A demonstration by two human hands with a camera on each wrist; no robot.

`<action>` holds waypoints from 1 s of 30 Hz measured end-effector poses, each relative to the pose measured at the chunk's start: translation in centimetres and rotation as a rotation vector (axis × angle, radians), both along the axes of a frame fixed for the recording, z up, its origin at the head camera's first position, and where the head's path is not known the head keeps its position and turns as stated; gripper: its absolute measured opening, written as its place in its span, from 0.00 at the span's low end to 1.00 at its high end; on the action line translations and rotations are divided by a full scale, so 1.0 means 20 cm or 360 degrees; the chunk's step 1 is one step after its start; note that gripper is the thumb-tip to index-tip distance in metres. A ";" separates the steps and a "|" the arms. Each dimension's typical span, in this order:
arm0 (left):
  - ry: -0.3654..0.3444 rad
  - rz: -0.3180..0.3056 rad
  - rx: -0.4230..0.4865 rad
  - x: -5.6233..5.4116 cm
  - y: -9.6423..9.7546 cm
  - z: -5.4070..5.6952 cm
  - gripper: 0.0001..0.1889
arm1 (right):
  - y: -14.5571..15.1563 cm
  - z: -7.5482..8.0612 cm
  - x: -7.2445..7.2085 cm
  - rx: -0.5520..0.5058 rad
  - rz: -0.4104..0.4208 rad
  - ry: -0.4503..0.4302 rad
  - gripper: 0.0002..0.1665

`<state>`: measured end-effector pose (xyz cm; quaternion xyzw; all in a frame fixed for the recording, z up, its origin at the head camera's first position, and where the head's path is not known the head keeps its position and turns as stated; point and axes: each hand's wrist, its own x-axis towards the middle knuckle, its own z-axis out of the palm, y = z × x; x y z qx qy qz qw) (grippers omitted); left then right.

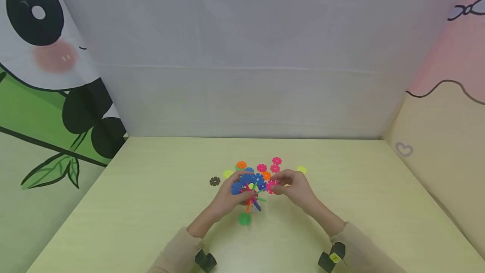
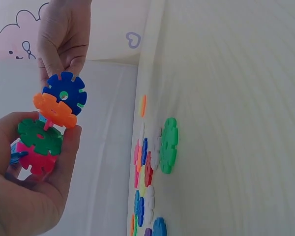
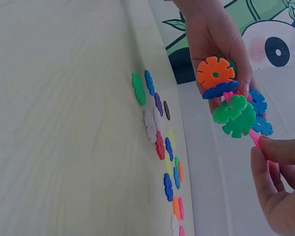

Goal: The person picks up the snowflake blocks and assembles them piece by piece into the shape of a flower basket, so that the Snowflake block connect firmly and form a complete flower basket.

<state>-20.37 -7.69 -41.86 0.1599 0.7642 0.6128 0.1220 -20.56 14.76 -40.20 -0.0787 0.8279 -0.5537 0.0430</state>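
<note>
A cluster of interlocked snowflake discs (image 1: 257,179), in blue, green, orange and pink, is held up above the table. My left hand (image 1: 231,195) grips this cluster from its left side, thumb and fingers round some of the discs. On the right, my right hand (image 1: 297,189) pinches a pink snowflake disc (image 3: 256,137) between thumb and fingertips. That disc is seen edge-on in the right wrist view and appears to meet the edge of the cluster. In the left wrist view, a blue disc (image 2: 71,87) and an orange disc (image 2: 54,110) hide the right fingertips.
Loose snowflake discs lie on the pale table (image 1: 151,205): a black one (image 1: 214,181) at the left, orange (image 1: 241,164) and pink (image 1: 277,160) ones behind the hands, a yellow one (image 1: 301,169) at the right, a green one (image 1: 244,219) in front. A white backdrop (image 1: 250,96) stands behind.
</note>
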 end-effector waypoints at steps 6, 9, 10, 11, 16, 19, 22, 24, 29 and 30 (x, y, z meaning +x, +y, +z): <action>0.0013 0.0007 0.0005 0.01 0.01 0.00 0.27 | -0.01 -0.01 0.02 -0.0037 -0.0022 0.0101 0.12; 0.0017 0.0017 0.0004 0.01 0.01 0.01 0.27 | -0.02 -0.02 0.02 -0.0034 0.0010 0.0161 0.12; 0.0021 0.0019 0.0004 0.01 0.01 0.00 0.27 | -0.02 -0.02 0.02 -0.0023 0.0020 0.0181 0.11; 0.0026 0.0022 0.0002 0.01 0.02 0.00 0.26 | -0.03 -0.02 0.02 -0.0002 0.0026 0.0201 0.11; 0.0062 0.0101 -0.0018 0.01 0.02 -0.01 0.25 | -0.07 -0.02 0.00 0.0093 -0.0054 0.0245 0.11; 0.0105 0.0184 -0.0058 0.01 0.02 -0.01 0.26 | -0.10 -0.01 0.00 0.0061 -0.0136 0.0218 0.13; 0.0141 0.0233 -0.0102 0.01 0.02 -0.02 0.27 | -0.13 -0.01 -0.01 0.0012 -0.0175 0.0179 0.14; 0.0140 0.0246 -0.0099 0.01 0.01 -0.02 0.27 | -0.14 -0.01 -0.01 0.0004 -0.0164 0.0166 0.13; 0.0139 0.0321 -0.0075 0.03 0.00 -0.02 0.28 | -0.16 -0.03 -0.01 0.0050 -0.0140 0.0218 0.11; 0.0147 0.0341 -0.0072 0.03 -0.01 -0.02 0.27 | -0.17 -0.03 -0.01 0.0063 -0.0134 0.0248 0.11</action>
